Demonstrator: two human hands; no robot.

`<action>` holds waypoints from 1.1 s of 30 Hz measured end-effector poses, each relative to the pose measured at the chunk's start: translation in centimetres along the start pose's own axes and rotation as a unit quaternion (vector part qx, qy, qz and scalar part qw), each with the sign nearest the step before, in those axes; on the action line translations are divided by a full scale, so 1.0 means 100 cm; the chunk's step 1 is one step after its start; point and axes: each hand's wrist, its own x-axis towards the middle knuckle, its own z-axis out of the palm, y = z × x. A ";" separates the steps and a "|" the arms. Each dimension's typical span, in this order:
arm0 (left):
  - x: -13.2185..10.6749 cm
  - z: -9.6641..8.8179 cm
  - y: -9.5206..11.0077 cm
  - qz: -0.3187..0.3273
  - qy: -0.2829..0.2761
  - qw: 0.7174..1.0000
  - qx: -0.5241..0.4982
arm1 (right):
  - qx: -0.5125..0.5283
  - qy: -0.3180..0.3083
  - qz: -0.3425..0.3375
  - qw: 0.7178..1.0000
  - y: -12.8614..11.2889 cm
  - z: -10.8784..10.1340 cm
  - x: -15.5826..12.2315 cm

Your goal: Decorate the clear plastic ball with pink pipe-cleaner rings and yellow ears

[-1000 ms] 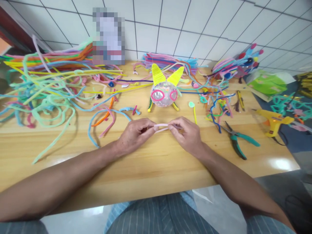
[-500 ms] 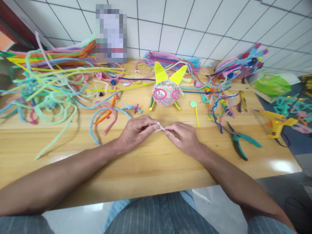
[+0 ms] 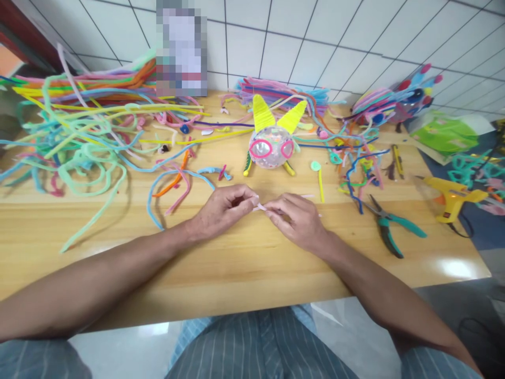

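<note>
Between my two hands is a short, thin strip, pale pink to white (image 3: 261,207), that looks like a piece of pipe cleaner. My left hand (image 3: 226,211) pinches one end between thumb and forefinger. The fingers of my right hand (image 3: 296,218) are closed on the other end. Just beyond my hands stands a clear ball figure (image 3: 272,158) with yellow ears, pink eye rings and green-yellow legs. A green disc (image 3: 315,166) and a short yellow pipe cleaner (image 3: 321,185) lie to its right.
Tangled pipe cleaners (image 3: 90,152) cover the table's left side; a bundle (image 3: 284,95) lies at the back. On the right are pliers (image 3: 389,221), a yellow glue gun (image 3: 450,197), a craft knife (image 3: 397,161) and a green packet (image 3: 444,131). A tiled wall rises behind.
Both hands stay close together on the pale strip, with small finger movements. The whole view has shifted slightly; the objects on the table lie as before.
</note>
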 end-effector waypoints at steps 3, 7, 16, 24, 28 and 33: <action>0.001 0.000 0.003 -0.017 -0.015 1.000 -0.005 | -0.023 0.000 -0.003 1.000 0.000 0.000 0.000; 0.002 0.000 0.002 -0.023 -0.014 1.000 -0.013 | -0.029 -0.009 -0.002 1.000 -0.001 0.002 -0.002; 0.003 0.001 0.001 -0.022 -0.015 0.999 -0.031 | -0.031 0.017 -0.016 0.999 -0.003 0.001 -0.001; 0.002 0.003 -0.003 -0.023 -0.003 0.999 -0.046 | -0.025 0.026 -0.023 0.999 -0.003 0.001 0.000; 0.003 0.003 -0.004 -0.016 -0.006 0.999 -0.035 | -0.023 0.031 -0.025 0.999 -0.002 0.001 0.000; 0.004 0.002 -0.005 0.011 -0.009 1.000 -0.018 | -0.035 0.025 -0.021 0.999 0.000 0.002 -0.002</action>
